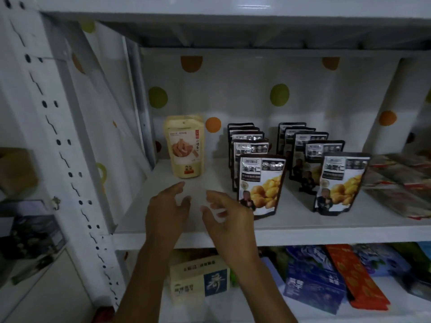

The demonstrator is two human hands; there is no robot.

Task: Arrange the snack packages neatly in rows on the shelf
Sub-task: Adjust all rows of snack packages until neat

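- Shelf (303,236): beige pouch (185,146) stands upright and alone at the left rear, label facing out, near the side wall.
- To its right are two lines of dark pouches running front to back, all upright: left dark row (261,185) and right dark row (340,185). The gap between them looks fairly even.
- Flat packs (401,185) lie in a loose pile at the far right, not stood up.
- Left hand (166,207) and right hand (227,214) hover over the bare front strip between beige pouch and left dark row.
- Both hands are empty, fingers spread and loosely bent, palms turned toward each other.
- Right hand is just beside the front dark pouch; cannot tell if it touches.
- Judgement: the step in hand is the beige column, either squaring that pouch or bringing it forward.
- To do it well: take the pouch low by both side edges so it stays standing.
- Set it parallel to the dark rows, with a matching gap.
- Keep the right wrist off the front dark pouch, which looks easy to tip.
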